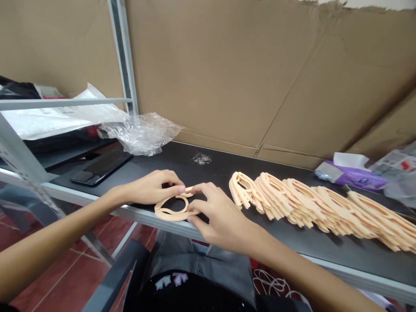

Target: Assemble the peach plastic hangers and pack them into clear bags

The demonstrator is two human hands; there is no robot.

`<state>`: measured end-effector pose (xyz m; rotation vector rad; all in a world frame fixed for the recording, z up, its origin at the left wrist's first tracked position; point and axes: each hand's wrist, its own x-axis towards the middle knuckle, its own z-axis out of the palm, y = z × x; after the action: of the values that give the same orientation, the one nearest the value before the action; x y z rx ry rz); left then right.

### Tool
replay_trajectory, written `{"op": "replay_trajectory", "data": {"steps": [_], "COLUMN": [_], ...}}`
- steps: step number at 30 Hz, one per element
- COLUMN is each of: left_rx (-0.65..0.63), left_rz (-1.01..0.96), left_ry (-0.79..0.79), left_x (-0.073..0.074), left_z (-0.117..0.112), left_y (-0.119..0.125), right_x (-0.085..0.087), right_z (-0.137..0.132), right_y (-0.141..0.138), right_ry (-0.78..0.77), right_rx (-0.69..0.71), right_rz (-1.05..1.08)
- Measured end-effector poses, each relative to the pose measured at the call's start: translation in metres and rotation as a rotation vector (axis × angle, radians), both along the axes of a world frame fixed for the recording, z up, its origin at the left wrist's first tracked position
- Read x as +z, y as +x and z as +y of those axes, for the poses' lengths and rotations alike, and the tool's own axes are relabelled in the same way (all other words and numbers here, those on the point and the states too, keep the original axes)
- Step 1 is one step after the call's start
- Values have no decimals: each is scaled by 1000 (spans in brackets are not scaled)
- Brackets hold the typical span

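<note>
A flat, peach-coloured piece with rounded cut-outs lies at the front edge of the black tabletop; its exact kind I cannot tell. My left hand is closed at the far side of this piece, thumb and fingers on its upper part. From the right, my right hand pinches the same piece between thumb and fingers, which cover part of it. To the right of my hands, a long row of similar peach-coloured pieces leans in overlapping bunches.
A dark phone and crumpled clear plastic lie at the left, near a metal shelf post. Small debris sits behind my hands. At the right is a purple tissue pack. A cardboard wall closes off the back.
</note>
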<state>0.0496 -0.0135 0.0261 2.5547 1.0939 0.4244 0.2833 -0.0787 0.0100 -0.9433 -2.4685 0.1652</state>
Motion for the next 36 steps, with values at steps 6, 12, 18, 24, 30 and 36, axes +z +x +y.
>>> {"op": "replay_trajectory", "data": {"steps": [6,12,18,24,30,36], "left_rx": [-130,-110,8,5,-9,-6], "left_rz": [33,64,10,-14,-40,-87], "left_ry": [-8,-38,87,83,84,104], "left_x": [3,0,-7,-15,-14,-15], "left_z": [-10,3,9,3,3,2], "left_y": [-3,-8,-7,0,1,2], "right_x": [6,8,4,0,2,-1], "right_z": [7,8,2,-2,-1,2], "right_y": [-6,-7,-3,-3,-3,-1], "right_ry": [-32,-45,-41,-62,-48,71], "right_rx": [-64,-148,-202,-236,-226,-251], "right_rz": [-17,-104,-115,-113,-67,26]}}
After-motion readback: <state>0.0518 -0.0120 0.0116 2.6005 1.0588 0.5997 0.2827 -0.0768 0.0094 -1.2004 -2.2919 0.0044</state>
